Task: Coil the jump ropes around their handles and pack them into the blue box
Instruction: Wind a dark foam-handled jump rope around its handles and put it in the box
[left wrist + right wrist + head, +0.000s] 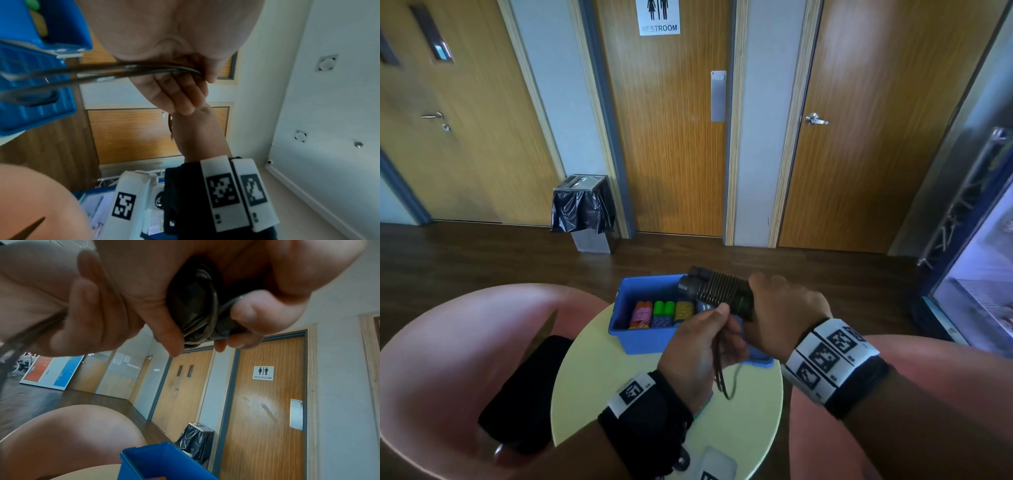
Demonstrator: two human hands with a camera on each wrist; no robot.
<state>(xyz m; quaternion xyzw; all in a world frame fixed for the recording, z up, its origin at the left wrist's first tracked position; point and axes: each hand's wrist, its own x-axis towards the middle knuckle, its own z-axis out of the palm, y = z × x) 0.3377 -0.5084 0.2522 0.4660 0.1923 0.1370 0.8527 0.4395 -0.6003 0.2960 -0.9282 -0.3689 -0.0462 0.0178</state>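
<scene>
My right hand [777, 318] grips a pair of black jump rope handles [710, 287] with dark rope coiled tightly round them, held level above the blue box [640, 337]. The same handles' ends [197, 313] show inside my curled right fingers. My left hand [702, 339] pinches the loose rope tail [724, 377], which loops down below my fingers. In the left wrist view the rope [115, 73] runs from my curled fingers toward the box [30, 100]. Several coiled ropes lie in the box: pink [640, 315], green [664, 308], yellow [684, 310].
The box stands on a small round pale yellow table [592, 370]. Pink chairs [448, 342] flank it; a black phone [524, 390] lies on the left one. A bin with a black bag [582, 209] stands by the restroom door. A glass-fronted fridge [976, 267] is at right.
</scene>
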